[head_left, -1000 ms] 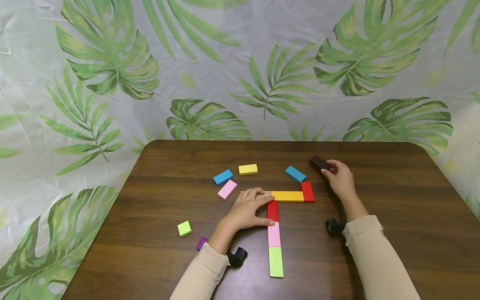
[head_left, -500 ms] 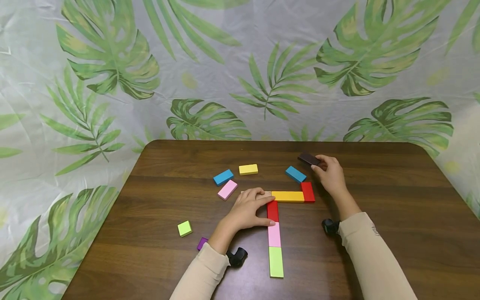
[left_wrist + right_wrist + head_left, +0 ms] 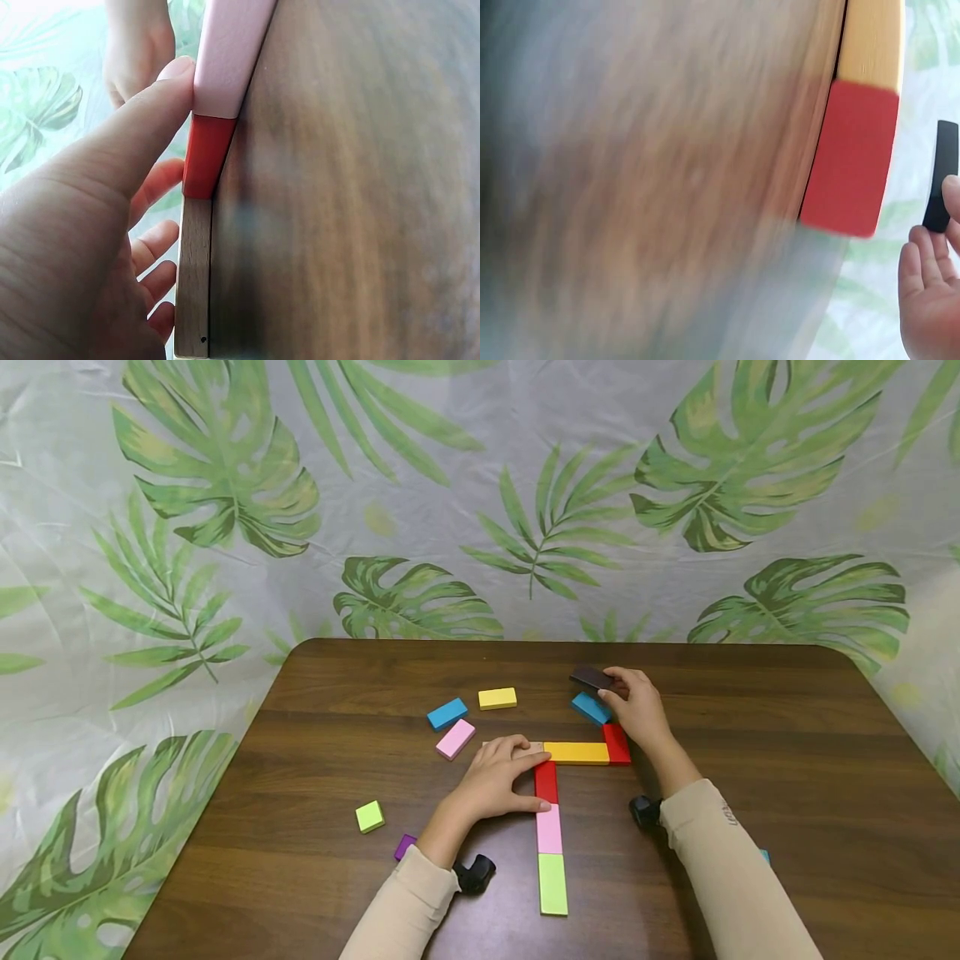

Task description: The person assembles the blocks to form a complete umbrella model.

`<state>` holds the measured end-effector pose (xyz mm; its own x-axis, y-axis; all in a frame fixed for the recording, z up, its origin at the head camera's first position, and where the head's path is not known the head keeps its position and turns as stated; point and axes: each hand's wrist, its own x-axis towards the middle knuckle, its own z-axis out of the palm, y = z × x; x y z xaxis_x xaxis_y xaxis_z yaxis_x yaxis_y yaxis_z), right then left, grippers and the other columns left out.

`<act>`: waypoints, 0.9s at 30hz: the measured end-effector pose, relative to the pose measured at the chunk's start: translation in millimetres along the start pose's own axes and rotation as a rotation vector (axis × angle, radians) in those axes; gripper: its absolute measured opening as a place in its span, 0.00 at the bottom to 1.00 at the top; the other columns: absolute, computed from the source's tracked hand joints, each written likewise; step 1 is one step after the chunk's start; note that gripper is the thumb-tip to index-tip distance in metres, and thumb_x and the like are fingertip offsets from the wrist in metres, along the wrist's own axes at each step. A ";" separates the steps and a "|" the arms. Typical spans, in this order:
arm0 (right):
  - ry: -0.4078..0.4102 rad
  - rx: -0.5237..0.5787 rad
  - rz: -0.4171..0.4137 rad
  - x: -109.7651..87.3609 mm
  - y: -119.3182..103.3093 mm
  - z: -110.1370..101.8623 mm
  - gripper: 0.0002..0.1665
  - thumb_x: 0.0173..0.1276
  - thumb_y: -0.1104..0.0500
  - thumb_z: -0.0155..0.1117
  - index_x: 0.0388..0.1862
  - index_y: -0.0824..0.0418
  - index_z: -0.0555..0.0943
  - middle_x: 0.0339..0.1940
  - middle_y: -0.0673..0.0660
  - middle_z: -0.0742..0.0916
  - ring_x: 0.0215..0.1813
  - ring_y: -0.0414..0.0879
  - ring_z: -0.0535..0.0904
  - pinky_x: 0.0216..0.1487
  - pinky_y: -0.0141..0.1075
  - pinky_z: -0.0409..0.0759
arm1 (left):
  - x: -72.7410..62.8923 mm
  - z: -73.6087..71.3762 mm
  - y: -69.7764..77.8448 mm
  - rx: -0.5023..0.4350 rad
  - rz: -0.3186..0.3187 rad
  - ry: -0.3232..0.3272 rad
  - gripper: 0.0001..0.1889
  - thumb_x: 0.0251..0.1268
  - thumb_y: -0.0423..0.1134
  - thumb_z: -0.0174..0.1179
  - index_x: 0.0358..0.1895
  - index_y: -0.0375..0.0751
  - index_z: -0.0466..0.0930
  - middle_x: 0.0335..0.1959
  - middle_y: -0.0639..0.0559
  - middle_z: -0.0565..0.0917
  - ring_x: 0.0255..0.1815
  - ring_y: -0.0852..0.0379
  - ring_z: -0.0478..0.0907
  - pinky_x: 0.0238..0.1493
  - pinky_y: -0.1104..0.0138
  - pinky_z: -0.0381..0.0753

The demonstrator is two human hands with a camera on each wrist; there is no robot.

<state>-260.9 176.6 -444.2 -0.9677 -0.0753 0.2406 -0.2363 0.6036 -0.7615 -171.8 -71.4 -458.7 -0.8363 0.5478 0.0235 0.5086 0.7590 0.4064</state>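
My right hand (image 3: 641,710) pinches one end of a black wooden block (image 3: 588,677) between thumb and fingers, held just behind a blue block (image 3: 590,707). My left hand (image 3: 491,785) lies with spread fingers over a laid-out T of blocks. Its fingers partly hide a plain wood block (image 3: 193,277), and the thumb touches a pink block (image 3: 231,60) near its joint with a red block (image 3: 546,783). A yellow-orange block (image 3: 576,753) and a second red block (image 3: 617,745) extend to the right. A light green block (image 3: 552,885) ends the stem nearest me.
Behind the left hand lie a yellow block (image 3: 497,698), another blue block (image 3: 447,714) and another pink block (image 3: 455,740). A small green block (image 3: 370,817) and a partly hidden purple block (image 3: 404,847) are at left. Under my right sleeve peeks a light blue piece (image 3: 765,856).
My right hand has carried the black block leftward, from right of the blue block to just behind it. My left hand has stayed in place.
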 end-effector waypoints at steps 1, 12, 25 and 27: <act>-0.007 0.001 -0.001 0.4 -1.2 1.7 0.21 0.62 0.65 0.59 0.54 0.69 0.72 0.49 0.67 0.72 0.49 0.59 0.72 0.51 0.48 0.71 | 0.0 0.0 -0.1 0.002 0.001 0.001 0.37 0.45 0.67 0.59 0.63 0.63 0.65 0.59 0.55 0.63 0.62 0.53 0.54 0.62 0.53 0.50; -0.085 -0.001 -0.027 2.4 -15.6 18.8 0.21 0.62 0.64 0.59 0.55 0.66 0.72 0.51 0.64 0.73 0.50 0.57 0.71 0.52 0.48 0.69 | 0.6 0.3 -0.7 0.016 0.001 0.005 0.37 0.45 0.67 0.58 0.63 0.63 0.66 0.59 0.55 0.63 0.62 0.54 0.54 0.61 0.55 0.51; -0.162 -0.053 -0.030 4.3 -19.3 29.6 0.21 0.63 0.62 0.59 0.55 0.62 0.73 0.56 0.61 0.73 0.53 0.55 0.70 0.54 0.49 0.68 | 0.2 0.1 -0.4 0.011 -0.002 0.002 0.37 0.45 0.67 0.59 0.63 0.63 0.66 0.59 0.55 0.63 0.62 0.53 0.54 0.62 0.54 0.50; -0.183 -0.064 -0.026 4.5 -19.7 30.4 0.21 0.63 0.62 0.59 0.55 0.62 0.73 0.57 0.61 0.73 0.54 0.55 0.69 0.54 0.50 0.67 | 0.1 0.0 -0.4 0.010 -0.002 0.001 0.37 0.45 0.67 0.59 0.63 0.63 0.66 0.59 0.55 0.63 0.62 0.53 0.54 0.62 0.53 0.50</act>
<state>-263.2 140.2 -446.5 -0.9626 -0.2313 0.1413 -0.2608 0.6482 -0.7155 -172.1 -71.7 -458.9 -0.8377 0.5457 0.0237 0.5087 0.7636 0.3977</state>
